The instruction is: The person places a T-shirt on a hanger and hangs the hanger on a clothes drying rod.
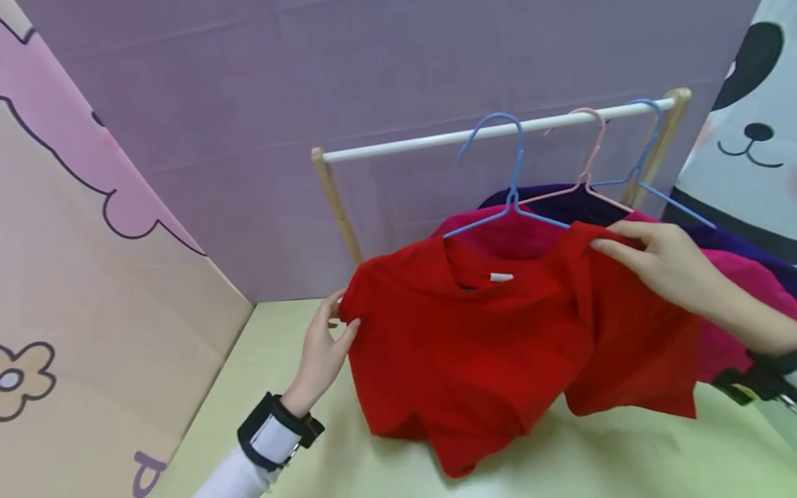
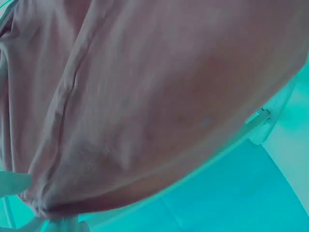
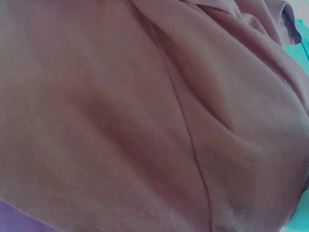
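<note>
A red T-shirt point(image 1: 473, 332) with a white neck label hangs in front of me, its lower part bunched and folded. The shoulders of a blue hanger point(image 1: 514, 200) go into its neck opening. My left hand point(image 1: 324, 349) pinches the sleeve at the left side. Across from it, my right hand point(image 1: 666, 259) grips the cloth near the right shoulder, between thumb and fingers. Both wrist views are filled by the shirt's fabric, tinted brownish; in the left one a thumb point(image 2: 14, 183) and fingertips show at the gathered edge.
A white rail point(image 1: 405, 143) on wooden posts crosses behind the shirt. A pink hanger point(image 1: 588, 169) with a magenta garment point(image 1: 725, 346) and another blue hanger point(image 1: 650, 138) with a dark purple garment point(image 1: 781, 273) stand farther right. Below lies a pale yellow-green tabletop point(image 1: 249, 415).
</note>
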{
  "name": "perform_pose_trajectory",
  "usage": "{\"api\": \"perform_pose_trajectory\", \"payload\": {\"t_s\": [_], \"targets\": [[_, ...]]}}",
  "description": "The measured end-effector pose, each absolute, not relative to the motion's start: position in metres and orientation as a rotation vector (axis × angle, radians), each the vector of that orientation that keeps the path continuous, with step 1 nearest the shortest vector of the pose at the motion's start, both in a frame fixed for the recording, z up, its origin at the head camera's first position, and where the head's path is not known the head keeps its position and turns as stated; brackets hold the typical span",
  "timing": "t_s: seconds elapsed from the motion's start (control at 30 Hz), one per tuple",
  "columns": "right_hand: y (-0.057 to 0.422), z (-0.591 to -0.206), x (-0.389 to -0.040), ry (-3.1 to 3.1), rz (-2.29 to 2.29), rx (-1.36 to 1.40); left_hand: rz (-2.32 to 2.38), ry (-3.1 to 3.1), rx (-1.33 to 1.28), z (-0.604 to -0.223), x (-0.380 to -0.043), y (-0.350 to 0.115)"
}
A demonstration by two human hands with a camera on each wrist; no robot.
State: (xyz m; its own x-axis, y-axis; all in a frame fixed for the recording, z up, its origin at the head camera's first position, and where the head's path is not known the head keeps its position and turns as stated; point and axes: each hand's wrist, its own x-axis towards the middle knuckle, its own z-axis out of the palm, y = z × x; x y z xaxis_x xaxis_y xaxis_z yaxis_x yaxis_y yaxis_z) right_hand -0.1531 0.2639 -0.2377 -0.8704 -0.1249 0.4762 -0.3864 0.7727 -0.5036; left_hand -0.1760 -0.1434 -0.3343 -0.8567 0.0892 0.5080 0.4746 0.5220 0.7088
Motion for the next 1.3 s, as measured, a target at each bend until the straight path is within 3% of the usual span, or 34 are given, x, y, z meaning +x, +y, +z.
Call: {"api": "perform_pose_trajectory", "payload": {"t_s": [0.6,1.3], "targets": [[0.267,-0.231,-0.194,-2.528,0.813,0.245,-1.187,-2.476,-0.538,-0.349,-0.175,-0.143],[0.264,-0.257,-0.193,-2.53,0.827,0.245,-1.242,-2.627,-0.514,-0.363,-0.17,-0.138]]}}
